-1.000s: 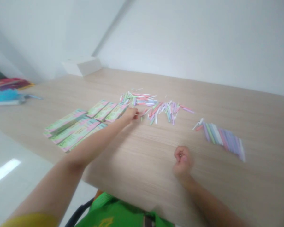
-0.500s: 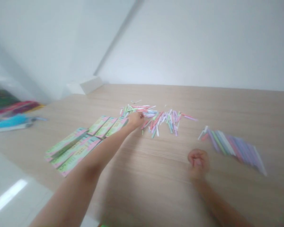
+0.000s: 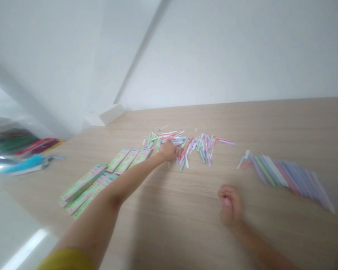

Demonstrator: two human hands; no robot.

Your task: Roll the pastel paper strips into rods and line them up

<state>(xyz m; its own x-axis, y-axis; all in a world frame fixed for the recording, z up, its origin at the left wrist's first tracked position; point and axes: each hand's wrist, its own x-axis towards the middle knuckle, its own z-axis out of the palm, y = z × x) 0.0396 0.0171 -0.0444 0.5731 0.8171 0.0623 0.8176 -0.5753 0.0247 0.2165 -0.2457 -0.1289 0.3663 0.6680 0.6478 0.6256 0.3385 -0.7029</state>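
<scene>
My left hand (image 3: pixel 168 150) reaches into a loose heap of short pastel sticks (image 3: pixel 204 144), fingers curled down among them. Blur hides what its fingertips pinch, if anything. My right hand (image 3: pixel 231 204) hovers over or rests on the table, closed in a loose fist with the thumb folded in; whatever it holds does not show. To its right lies a slanting row of longer-looking pastel sticks (image 3: pixel 287 176), side by side in purple, green, white, pink and blue. The sticks' exact kind is too blurred to tell.
Several green and pink printed boxes (image 3: pixel 84 183) lie in two groups beside my left forearm. A white block (image 3: pixel 111 113) stands at the wall. Further left are a blue item (image 3: pixel 26 164) and red and yellow items (image 3: pixel 41 146). The wooden table (image 3: pixel 186 210) ends at the left.
My left hand has shifted slightly right and nearer within the heap. My right hand stays closed and has moved slightly left in view. The camera view has tilted.
</scene>
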